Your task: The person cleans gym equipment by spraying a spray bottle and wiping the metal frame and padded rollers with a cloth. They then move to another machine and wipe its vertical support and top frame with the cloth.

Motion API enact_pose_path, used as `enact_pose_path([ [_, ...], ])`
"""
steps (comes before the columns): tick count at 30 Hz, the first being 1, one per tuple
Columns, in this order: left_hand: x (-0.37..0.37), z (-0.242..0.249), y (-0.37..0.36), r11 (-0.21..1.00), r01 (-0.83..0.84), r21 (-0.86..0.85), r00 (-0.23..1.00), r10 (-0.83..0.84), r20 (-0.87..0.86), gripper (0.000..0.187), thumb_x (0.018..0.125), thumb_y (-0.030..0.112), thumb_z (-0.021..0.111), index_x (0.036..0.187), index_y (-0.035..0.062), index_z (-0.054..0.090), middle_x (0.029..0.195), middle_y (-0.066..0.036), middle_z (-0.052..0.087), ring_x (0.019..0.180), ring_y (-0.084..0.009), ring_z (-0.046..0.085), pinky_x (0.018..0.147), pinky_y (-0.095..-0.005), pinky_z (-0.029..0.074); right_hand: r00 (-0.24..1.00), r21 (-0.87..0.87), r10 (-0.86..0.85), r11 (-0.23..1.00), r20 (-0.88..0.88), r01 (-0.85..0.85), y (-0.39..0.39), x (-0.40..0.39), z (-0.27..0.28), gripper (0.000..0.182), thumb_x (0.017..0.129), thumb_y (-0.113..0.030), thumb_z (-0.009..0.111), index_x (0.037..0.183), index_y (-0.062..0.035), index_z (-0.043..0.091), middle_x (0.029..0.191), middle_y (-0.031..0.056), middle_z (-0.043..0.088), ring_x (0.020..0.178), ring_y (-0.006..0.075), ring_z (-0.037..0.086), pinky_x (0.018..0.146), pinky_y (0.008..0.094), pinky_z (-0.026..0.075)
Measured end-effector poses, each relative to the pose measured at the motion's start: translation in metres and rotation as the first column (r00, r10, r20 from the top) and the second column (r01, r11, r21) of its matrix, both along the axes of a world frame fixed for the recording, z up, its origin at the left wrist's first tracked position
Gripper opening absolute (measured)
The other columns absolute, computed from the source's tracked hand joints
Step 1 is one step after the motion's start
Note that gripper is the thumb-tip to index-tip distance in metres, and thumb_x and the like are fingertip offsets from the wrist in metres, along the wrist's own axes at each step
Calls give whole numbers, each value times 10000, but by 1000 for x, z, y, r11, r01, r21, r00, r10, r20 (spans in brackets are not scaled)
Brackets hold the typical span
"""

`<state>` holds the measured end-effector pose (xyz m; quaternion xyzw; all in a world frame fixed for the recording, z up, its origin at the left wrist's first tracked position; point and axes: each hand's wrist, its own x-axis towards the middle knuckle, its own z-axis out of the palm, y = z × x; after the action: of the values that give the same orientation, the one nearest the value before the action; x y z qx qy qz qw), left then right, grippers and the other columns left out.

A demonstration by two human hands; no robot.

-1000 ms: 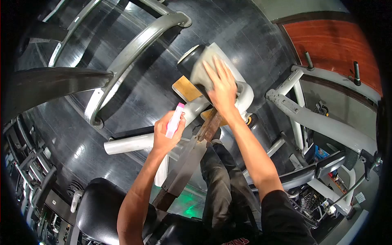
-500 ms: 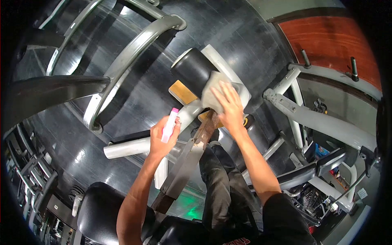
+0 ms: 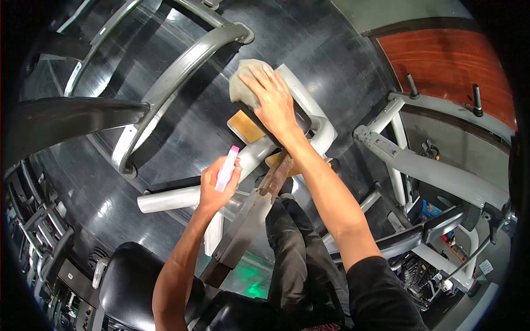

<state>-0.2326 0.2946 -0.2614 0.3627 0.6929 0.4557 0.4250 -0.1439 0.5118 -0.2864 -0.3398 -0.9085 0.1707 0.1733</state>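
My left hand (image 3: 214, 186) is closed around a slim white bottle (image 3: 226, 172) with a pink top, held upright over the machine's grey tube. My right hand (image 3: 271, 103) lies with its fingers stretched over a pale cloth (image 3: 240, 84), pressing it on the far end of a black roller pad (image 3: 301, 118). Hand and cloth hide most of that pad. Just left of it is a yellow-tan footplate (image 3: 247, 127). Below my right wrist runs a worn, brownish metal bar (image 3: 277, 175).
A curved grey machine frame (image 3: 187, 66) stands at left. To the right is another frame (image 3: 441, 165) with pegs and black pads. A black seat (image 3: 132, 287) is at lower left. My legs (image 3: 287, 248) straddle close by the bar on the dark floor (image 3: 298, 33).
My right hand has slid the cloth up and left, from the near end of the roller pad to its far end. My left hand with the bottle has barely moved.
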Motion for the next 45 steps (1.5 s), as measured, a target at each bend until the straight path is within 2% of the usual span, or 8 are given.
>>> enact_pose_path([
  [11, -2, 2, -1, 1000, -13, -10, 998, 12, -63, 96, 895, 73, 682, 983, 36, 672, 689, -19, 620, 581, -65, 513, 554, -258, 436, 974, -465, -224, 865, -21, 189, -20, 208, 7, 719, 652, 190, 565, 1314, -89, 606, 1344, 134, 605, 1272, 271, 554, 1093, 359, 416],
  [15, -3, 3, 1, 1000, -31, 0, 999, 31, -30, 100, 895, 70, 679, 986, 32, 670, 711, -24, 628, 592, -66, 527, 563, -257, 444, 739, -706, -671, 554, -65, 441, 30, 176, -27, 399, 981, -216, 567, 1313, 5, 572, 1210, 127, 667, 1099, 199, 619, 980, 336, 455],
  [24, -5, 2, -3, 997, -64, -47, 998, 63, -5, 111, 907, 55, 663, 1010, 14, 654, 795, -39, 664, 637, -69, 588, 596, -257, 480, 893, -987, -426, -10, 148, 160, 63, 130, -127, 330, 930, -216, 500, 1112, -2, 675, 1012, 147, 711, 950, 242, 660, 878, 387, 500],
  [25, -6, 9, 0, 991, -84, -105, 993, 92, 77, 114, 911, 51, 657, 1019, 13, 653, 809, -32, 667, 638, -66, 592, 597, -254, 483, 895, -986, -418, -7, 154, 167, 57, 121, -106, 330, 930, -216, 500, 1112, -2, 675, 1012, 147, 711, 950, 242, 660, 878, 387, 500],
  [27, -9, 13, 7, 984, -96, -148, 981, 118, 153, 117, 915, 47, 651, 1027, 12, 652, 823, -26, 670, 639, -64, 595, 598, -251, 487, 848, -679, -522, 590, 92, 437, 34, 95, -58, 332, 937, -209, 490, 1137, -11, 669, 1018, 187, 708, 947, 310, 666, 890, 428, 498],
  [31, -5, 6, 3, 994, -91, -68, 993, 96, 73, 123, 920, 40, 637, 1037, 2, 646, 843, -48, 680, 681, -83, 627, 631, -255, 504, 904, 52, -428, 903, -10, 427, -43, 73, -22, 681, 693, 33, 637, 1345, -153, 581, 1228, 131, 634, 1144, 362, 566, 1005, 439, 419],
  [39, -8, 1, 3, 993, -120, -13, 993, 120, -15, 127, 870, 67, 684, 980, 6, 665, 827, -129, 705, 756, -229, 709, 693, -329, 548, 814, -461, -537, 793, -222, 398, -7, 92, -9, 581, 713, 91, 563, 1278, -33, 621, 1115, 140, 688, 1102, 250, 637, 1027, 340, 445],
  [45, -6, -2, 1, 995, -97, 28, 995, 97, -19, 137, 908, 47, 657, 1041, 14, 650, 805, -32, 666, 687, -71, 593, 633, -257, 489, 985, -70, 50, 997, 163, -39, -47, 134, -1, 794, 560, 43, 702, 1308, -214, 628, 1457, 176, 476, 1338, 359, 462, 1125, 456, 358],
])
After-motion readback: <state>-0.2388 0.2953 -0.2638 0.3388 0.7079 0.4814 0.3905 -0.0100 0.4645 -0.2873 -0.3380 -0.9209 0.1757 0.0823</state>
